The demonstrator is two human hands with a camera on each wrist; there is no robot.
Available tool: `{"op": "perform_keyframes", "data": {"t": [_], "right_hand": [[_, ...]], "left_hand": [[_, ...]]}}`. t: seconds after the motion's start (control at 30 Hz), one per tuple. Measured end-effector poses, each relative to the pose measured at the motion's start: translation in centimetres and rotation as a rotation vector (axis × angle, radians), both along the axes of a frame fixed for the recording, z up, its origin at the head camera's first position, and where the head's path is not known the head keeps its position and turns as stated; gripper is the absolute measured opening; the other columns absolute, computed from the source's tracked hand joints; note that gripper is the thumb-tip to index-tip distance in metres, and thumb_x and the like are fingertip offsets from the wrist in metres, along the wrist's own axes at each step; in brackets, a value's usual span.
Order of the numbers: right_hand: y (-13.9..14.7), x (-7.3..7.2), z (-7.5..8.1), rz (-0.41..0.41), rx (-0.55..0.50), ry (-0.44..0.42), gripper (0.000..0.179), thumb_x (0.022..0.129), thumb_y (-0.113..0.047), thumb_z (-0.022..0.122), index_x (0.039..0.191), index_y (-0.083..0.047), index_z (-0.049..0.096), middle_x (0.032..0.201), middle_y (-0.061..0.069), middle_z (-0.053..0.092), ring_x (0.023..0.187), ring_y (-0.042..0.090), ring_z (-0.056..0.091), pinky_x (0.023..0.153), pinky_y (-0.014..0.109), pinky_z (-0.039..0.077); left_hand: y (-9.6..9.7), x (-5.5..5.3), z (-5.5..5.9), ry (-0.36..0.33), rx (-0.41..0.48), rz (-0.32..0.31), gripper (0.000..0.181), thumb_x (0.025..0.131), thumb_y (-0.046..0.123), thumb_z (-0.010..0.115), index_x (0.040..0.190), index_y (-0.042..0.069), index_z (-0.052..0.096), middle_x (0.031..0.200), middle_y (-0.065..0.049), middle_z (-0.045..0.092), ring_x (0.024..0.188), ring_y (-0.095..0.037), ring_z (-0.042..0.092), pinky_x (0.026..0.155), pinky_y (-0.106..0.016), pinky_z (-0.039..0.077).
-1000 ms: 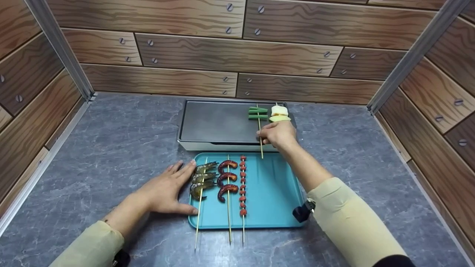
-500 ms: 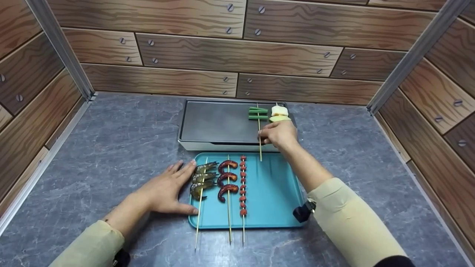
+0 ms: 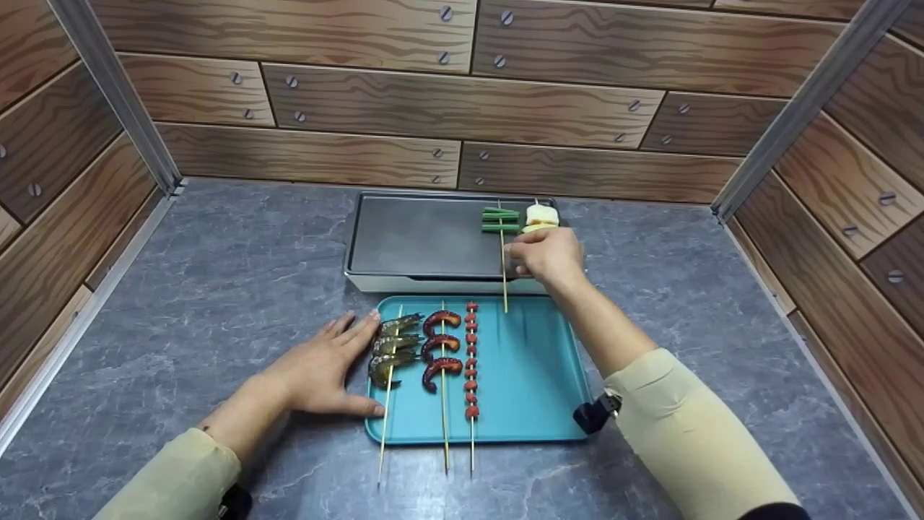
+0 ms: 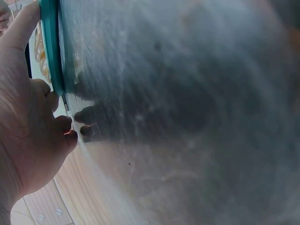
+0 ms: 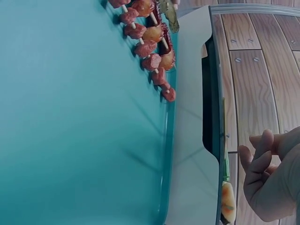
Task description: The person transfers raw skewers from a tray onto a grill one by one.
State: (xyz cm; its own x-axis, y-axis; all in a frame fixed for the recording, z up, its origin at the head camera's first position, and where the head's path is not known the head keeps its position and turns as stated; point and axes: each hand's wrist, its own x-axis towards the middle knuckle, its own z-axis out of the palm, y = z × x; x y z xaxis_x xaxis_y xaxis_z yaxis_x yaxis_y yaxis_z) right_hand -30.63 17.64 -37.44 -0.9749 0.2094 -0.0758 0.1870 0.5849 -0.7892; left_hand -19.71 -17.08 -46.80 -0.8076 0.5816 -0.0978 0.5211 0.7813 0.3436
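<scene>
My right hand (image 3: 550,256) hovers over the right part of a dark griddle plate (image 3: 419,235), its fingertips just beside the stick of a skewer of green stalks (image 3: 500,221). In the right wrist view the fingers are loosely bent with nothing between them. That skewer lies on the plate, its stick jutting over the front edge. Partly behind the hand is a skewer of white and yellow pieces (image 3: 542,215). My left hand (image 3: 325,370) rests, fingers extended, at the left edge of a teal tray (image 3: 530,375); its thumb touches the rim.
Lying on the tray are a shrimp skewer (image 3: 395,347), a skewer of curled octopus tentacles (image 3: 442,344) and a skewer of small red chunks (image 3: 471,361). Their sticks overhang the front rim. Wood-patterned panels (image 3: 462,94) enclose the grey tabletop (image 3: 238,260).
My right hand has let go of the green-stalk skewer and lifted slightly up and right, away from its stick. The skewer stays on the griddle. My left hand has not moved.
</scene>
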Motion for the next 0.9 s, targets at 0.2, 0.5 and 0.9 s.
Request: {"op": "perform_keyframes", "data": {"t": [0.2,0.5,0.9], "right_hand": [[0.1,0.6,0.4,0.014,-0.038,0.017,0.024,0.093,-0.022,0.083,0.110,-0.005,0.083,0.104,0.012,0.075,0.056,0.005,0.066,0.061,0.024,0.059],[0.5,1.4,0.9,0.035,-0.093,0.037,0.022,0.096,-0.020,0.082,0.110,-0.004,0.082,0.105,0.013,0.076,0.057,0.008,0.067,0.061,0.026,0.060],[1.0,2.5,1.0,0.069,-0.140,0.062,0.024,0.097,-0.023,0.081,0.112,-0.003,0.081,0.108,0.013,0.074,0.071,0.022,0.074,0.060,0.024,0.059]], "left_hand": [[0.0,0.0,0.0,-0.003,-0.004,0.002,0.136,0.077,0.090,0.066,0.171,0.007,0.011,0.177,-0.010,0.012,0.160,-0.046,0.010,0.128,-0.062,0.016],[0.0,0.1,0.0,-0.002,0.002,0.002,0.136,0.077,0.089,0.066,0.171,0.007,0.011,0.177,-0.010,0.013,0.160,-0.046,0.011,0.128,-0.062,0.017],[0.0,0.0,0.0,-0.008,0.005,0.005,0.136,0.077,0.089,0.067,0.171,0.007,0.011,0.177,-0.010,0.013,0.160,-0.046,0.011,0.128,-0.061,0.016]]}}
